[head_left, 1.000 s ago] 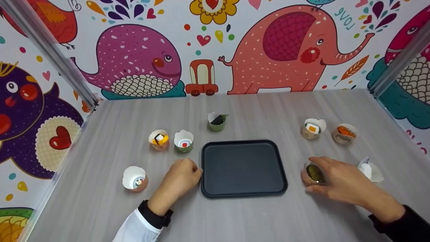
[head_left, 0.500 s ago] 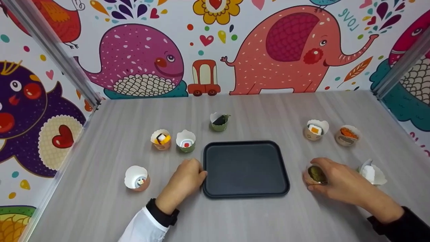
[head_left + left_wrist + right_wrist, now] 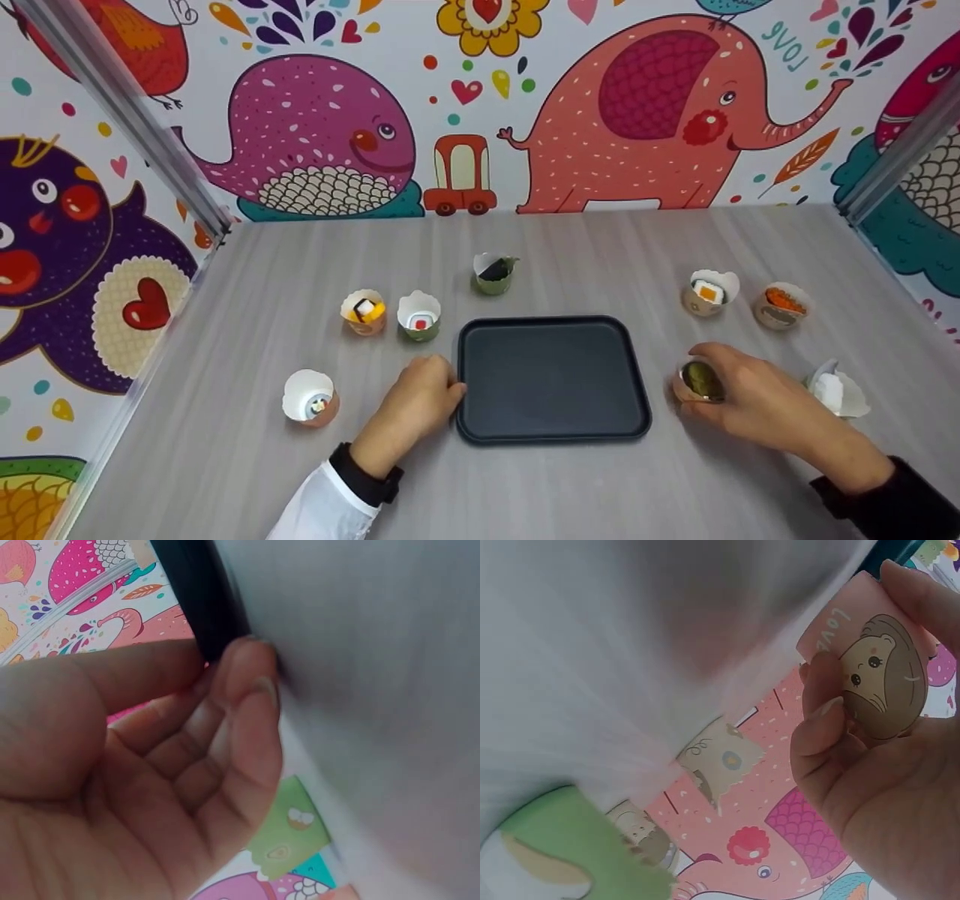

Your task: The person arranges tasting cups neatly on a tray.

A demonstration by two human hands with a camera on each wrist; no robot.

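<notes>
My right hand [image 3: 761,397] grips a pink paper baking cup [image 3: 862,637] from the side, thumb and fingers around its wall. The cup is printed with a cartoon face and "LOVE", and a dark green, glossy piece [image 3: 703,379] shows inside. It stands just right of a black rectangular tray [image 3: 555,382]. At the tray's left edge, my left hand [image 3: 420,397] pinches the rim between thumb and index finger; the left wrist view shows the black rim [image 3: 199,600] at the fingertips. The other left fingers are curled into the palm.
Left of the tray stand paper cups with toy sushi pieces: a brown cup [image 3: 364,330], a green cup [image 3: 418,330] and a pink cup [image 3: 322,416]. Behind it is another green cup [image 3: 492,286]. Several more, including a pale cup [image 3: 855,397], stand at right. Patterned walls enclose the table.
The right hand has shifted slightly left and away from me with the cup, closer to the tray. The left hand stays at the tray's edge. The head view has shifted a little.
</notes>
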